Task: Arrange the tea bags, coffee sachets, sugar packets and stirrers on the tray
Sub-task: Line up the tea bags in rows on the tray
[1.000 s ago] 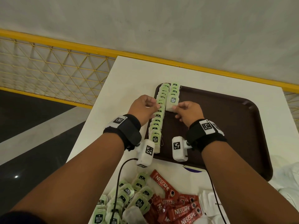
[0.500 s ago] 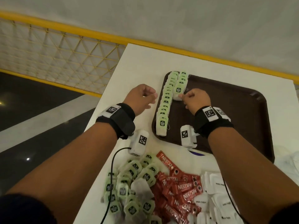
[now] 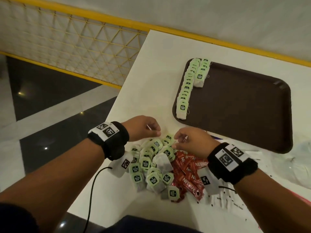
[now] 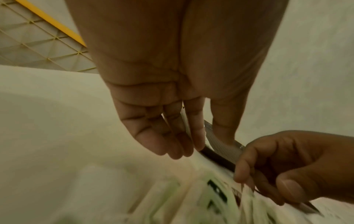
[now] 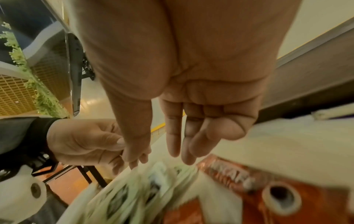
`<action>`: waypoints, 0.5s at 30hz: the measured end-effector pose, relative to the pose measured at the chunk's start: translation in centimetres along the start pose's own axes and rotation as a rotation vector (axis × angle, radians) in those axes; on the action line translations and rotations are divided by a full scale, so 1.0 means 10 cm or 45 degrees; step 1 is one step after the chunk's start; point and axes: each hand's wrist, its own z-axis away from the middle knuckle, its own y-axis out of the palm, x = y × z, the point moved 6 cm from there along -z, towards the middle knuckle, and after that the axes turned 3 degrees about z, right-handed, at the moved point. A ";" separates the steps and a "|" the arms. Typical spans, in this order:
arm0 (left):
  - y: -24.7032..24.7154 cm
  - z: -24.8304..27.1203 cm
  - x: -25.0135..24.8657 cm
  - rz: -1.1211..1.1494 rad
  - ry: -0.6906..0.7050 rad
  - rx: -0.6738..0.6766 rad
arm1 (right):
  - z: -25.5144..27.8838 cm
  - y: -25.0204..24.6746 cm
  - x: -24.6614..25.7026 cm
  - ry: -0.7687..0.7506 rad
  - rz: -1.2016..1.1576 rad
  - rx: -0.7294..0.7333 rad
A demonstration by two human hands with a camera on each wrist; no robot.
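A brown tray (image 3: pixel 244 106) lies at the far right of the white table. Along its left edge runs a long row of green tea bags (image 3: pixel 185 91), with a shorter second row (image 3: pixel 201 74) beside it. Near the table's front lies a loose pile of tea bags (image 3: pixel 151 165), red coffee sachets (image 3: pixel 190 174) and white sugar packets (image 3: pixel 227 200). My left hand (image 3: pixel 157 132) hovers over the pile's far left side, fingers relaxed and empty (image 4: pixel 191 150). My right hand (image 3: pixel 175 142) hangs over the pile's far side, fingers loose (image 5: pixel 162 156), holding nothing that I can see.
The table's left edge (image 3: pixel 127 78) drops to a dark floor, with a yellow mesh railing (image 3: pixel 75 47) beyond. A black cable (image 3: pixel 91 190) hangs from my left wrist over the front edge. Crumpled white plastic (image 3: pixel 294 162) lies right of the tray.
Both hands have drawn back from the tea bag rows on the tray to the loose pile at the front. The right hand has let go of the tea bag in the second row.
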 end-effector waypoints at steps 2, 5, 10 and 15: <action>0.06 0.11 0.05 -0.059 -0.009 0.055 | 0.02 0.14 0.00 0.031 0.014 0.014; 0.14 0.23 0.10 -0.147 -0.017 0.110 | 0.05 0.25 0.01 0.065 0.055 -0.004; 0.21 0.25 0.15 -0.228 -0.013 0.075 | 0.09 0.32 0.07 0.104 0.045 -0.058; 0.24 0.26 0.16 -0.315 0.021 0.054 | 0.10 0.36 0.11 0.079 0.044 -0.068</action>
